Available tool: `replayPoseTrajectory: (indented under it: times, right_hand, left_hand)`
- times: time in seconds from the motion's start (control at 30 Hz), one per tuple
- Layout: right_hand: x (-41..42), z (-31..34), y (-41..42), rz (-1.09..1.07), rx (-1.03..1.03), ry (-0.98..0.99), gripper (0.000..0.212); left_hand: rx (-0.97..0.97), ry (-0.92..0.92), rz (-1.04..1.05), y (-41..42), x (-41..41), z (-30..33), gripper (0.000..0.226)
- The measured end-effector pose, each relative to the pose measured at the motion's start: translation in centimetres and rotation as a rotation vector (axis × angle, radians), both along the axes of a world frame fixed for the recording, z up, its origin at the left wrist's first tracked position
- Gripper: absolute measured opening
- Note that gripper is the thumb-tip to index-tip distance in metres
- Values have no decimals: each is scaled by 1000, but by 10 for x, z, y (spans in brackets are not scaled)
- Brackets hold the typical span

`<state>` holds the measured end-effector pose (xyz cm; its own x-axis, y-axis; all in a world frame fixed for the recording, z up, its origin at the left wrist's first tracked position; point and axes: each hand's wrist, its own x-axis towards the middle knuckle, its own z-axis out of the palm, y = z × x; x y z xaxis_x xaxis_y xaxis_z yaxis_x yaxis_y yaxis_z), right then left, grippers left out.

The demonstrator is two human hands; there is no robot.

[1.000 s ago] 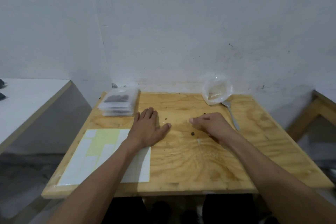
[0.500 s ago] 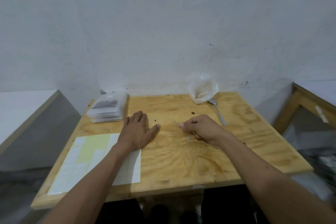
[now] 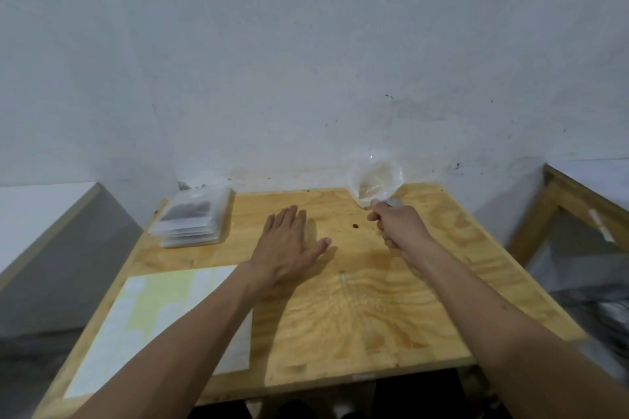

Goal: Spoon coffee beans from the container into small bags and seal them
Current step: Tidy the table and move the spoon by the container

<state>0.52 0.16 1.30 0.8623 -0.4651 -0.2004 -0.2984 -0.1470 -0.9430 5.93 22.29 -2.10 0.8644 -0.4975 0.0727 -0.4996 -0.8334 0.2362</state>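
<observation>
A clear plastic bag [image 3: 374,180] with almost nothing in it stands at the back of the wooden table [image 3: 357,316], against the wall. My right hand [image 3: 398,226] is a fist just in front of it, closed around the metal spoon [image 3: 394,203]; only the spoon's tip shows past my knuckles. My left hand [image 3: 289,245] lies flat and open on the table, palm down, holding nothing. A stack of small clear bags [image 3: 194,221], the top one holding dark coffee beans, sits at the back left. One loose bean [image 3: 355,225] lies between my hands.
A white and pale yellow sheet of labels [image 3: 163,316] lies at the front left under my left forearm. A small clear scrap [image 3: 344,277] rests mid-table. A white surface [image 3: 30,214] stands to the left, a wooden-framed table [image 3: 578,194] to the right.
My right hand moved from the table's middle back and right to the spoon and closed on it. The left hand stayed flat. The head camera tilted and shifted.
</observation>
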Motion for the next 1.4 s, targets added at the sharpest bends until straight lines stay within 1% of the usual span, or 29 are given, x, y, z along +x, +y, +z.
replayPoseTrajectory:
  times: [0.07,0.1,0.17,0.23,0.3,0.37,0.5,0.6,0.67,0.77,0.83,0.87,0.93,1.0,1.13,1.2,1.27,1.3,1.33,1.37,1.4]
  right_hand:
    - [5,-5,0,45,-366,-57,40]
    - [8,-9,0,68,-475,-97,40]
    - [13,-16,0,111,-585,-140,41]
    - [17,-23,1,158,-660,-132,28]
    - [21,-27,2,177,-673,-123,17]
    - [22,-29,3,178,-649,-123,13]
    - [25,-28,2,168,-628,-110,11]
    - [27,-29,-3,114,-523,-128,13]
    - [29,-31,-4,118,-486,-148,14]
    - [33,-34,1,194,-534,-124,23]
    - [36,-36,5,219,-594,-105,21]
    - [37,-37,6,220,-610,-103,19]
    - [39,-41,7,201,-631,-115,24]
    - [39,-42,7,185,-616,-116,25]
    - [40,-41,10,204,-636,-118,28]
    - [40,-40,10,203,-649,-114,26]
    - [39,-39,10,188,-603,-118,23]
    - [39,-37,10,154,-500,-122,20]
    - [37,-33,11,107,-317,-124,14]
    - [36,-27,9,68,-84,-124,9]
    - [34,-21,6,50,161,-115,9]
  left_hand:
    - [12,46,-29,-18,5,2,90]
    - [15,71,-43,-24,7,0,90]
    - [30,121,-64,-33,8,-8,89]
    - [51,127,-66,-34,9,-18,88]
    - [57,113,-62,-33,10,-22,88]
    - [59,106,-66,-34,11,-22,87]
    - [59,94,-70,-33,10,-22,86]
    - [52,90,-66,-32,8,-22,86]
    - [51,89,-64,-31,8,-22,86]
    - [58,88,-65,-32,8,-23,86]
    - [59,91,-67,-32,9,-24,86]
    - [58,88,-68,-32,10,-24,86]
    - [58,84,-69,-32,11,-25,86]
    - [60,85,-68,-32,10,-24,86]
    - [52,83,-66,-31,10,-24,85]
    - [52,79,-66,-31,10,-25,85]
    - [48,84,-69,-30,9,-24,85]
    - [46,88,-71,-30,9,-24,85]
    - [45,89,-72,-30,9,-23,85]
    - [44,86,-73,-30,9,-23,85]
    - [45,84,-74,-31,8,-23,85]
